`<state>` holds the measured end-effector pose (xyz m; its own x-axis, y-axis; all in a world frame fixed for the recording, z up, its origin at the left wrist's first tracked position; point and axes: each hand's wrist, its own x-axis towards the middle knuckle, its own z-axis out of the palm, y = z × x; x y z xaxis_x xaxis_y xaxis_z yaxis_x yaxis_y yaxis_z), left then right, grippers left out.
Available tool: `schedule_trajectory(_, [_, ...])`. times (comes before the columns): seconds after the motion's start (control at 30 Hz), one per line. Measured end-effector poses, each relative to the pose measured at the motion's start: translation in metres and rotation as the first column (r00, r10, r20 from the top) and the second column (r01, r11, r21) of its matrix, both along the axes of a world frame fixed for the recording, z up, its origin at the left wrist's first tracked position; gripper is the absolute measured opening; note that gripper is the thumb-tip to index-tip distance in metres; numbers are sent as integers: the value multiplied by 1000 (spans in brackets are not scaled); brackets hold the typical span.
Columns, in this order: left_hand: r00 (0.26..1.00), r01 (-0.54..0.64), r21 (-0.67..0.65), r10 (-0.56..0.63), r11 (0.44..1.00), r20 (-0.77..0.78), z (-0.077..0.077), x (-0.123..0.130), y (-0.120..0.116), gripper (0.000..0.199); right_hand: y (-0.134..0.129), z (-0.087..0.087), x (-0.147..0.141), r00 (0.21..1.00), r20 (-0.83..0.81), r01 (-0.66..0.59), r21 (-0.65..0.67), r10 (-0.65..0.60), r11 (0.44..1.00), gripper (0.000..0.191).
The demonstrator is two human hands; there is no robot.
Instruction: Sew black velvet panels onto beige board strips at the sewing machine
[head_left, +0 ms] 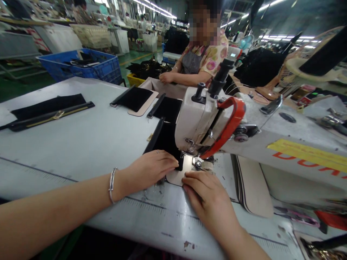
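My left hand point(151, 167), with a silver bangle at the wrist, lies with its fingers stretched together over a black fabric piece point(168, 139). A dark strip runs along this piece's left edge. Under the sewing machine's head point(195, 122), the black fabric overlaps a beige panel point(175, 178) with rounded corners. My right hand point(207, 193) has its curled fingers closed at the panel's right edge, beside the lit needle area. The underside of that grip is hidden. A metal presser foot point(197, 164) sits just beyond my right fingertips.
Further black pieces point(139, 99) on beige backing lie behind the work. A black strip with a gold zipper point(58, 115) lies at left. Stacked beige panels point(253, 187) stand right of the needle. Beyond the table are a blue crate point(81, 66) and a seated co-worker point(202, 61).
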<state>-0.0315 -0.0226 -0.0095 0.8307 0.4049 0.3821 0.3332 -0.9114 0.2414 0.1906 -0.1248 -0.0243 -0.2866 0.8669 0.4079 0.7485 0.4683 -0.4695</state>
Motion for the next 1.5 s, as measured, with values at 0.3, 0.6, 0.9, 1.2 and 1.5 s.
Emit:
schedule_trajectory(0.3, [985, 167, 81, -162, 983, -61, -2, -2, 2, 20, -1, 3, -2, 1000, 10, -9, -1, 9, 1000, 17])
schedule_trajectory(0.6, [967, 239, 77, -230, 968, -107, 4, -10, 5, 26, -2, 0, -5, 991, 130, 0, -50, 6, 999, 35])
schedule_trajectory(0.9, [964, 231, 250, -188, 940, -186, 5, -4, 1, 28, -1, -5, -6, 979, 204, 31, -18, -27, 999, 39])
schedule_trajectory(1.2, [974, 221, 320, -194, 921, -115, 0, -2, 1, 29, -2, -8, -7, 954, 298, 35, 37, -45, 999, 44])
schedule_trajectory(1.5, [972, 188, 295, -133, 937, -195, -3, 3, 0, 27, 1, 0, -13, 956, 282, 72, 19, -75, 997, 42])
